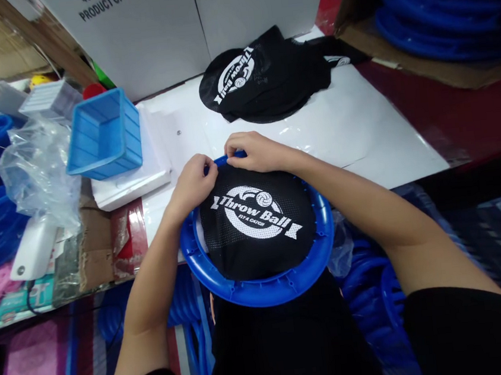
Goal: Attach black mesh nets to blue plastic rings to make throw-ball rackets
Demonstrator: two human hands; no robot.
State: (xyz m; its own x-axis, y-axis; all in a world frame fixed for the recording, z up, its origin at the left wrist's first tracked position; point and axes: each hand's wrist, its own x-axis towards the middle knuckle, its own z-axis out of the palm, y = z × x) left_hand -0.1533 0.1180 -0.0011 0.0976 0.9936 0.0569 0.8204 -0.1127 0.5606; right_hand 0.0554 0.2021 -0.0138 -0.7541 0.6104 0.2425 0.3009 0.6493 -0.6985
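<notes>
A blue plastic ring rests at the table's near edge, against my lap. Across its opening lies a round black mesh fabric printed "Throw Ball" in white. A gap shows between fabric and ring at the left inner edge. My left hand pinches the fabric's edge at the ring's far left rim. Just to its right, my right hand has its fingers closed on the fabric at the far rim. The fingertips of both hands are partly hidden. Beyond the hands, more black printed fabric pieces lie in a loose pile.
A blue bin stands on white card at the left, beside a clear plastic bag. A large white carton closes off the back. Blue rings fill an open box at the right, and more blue rings lie below the table.
</notes>
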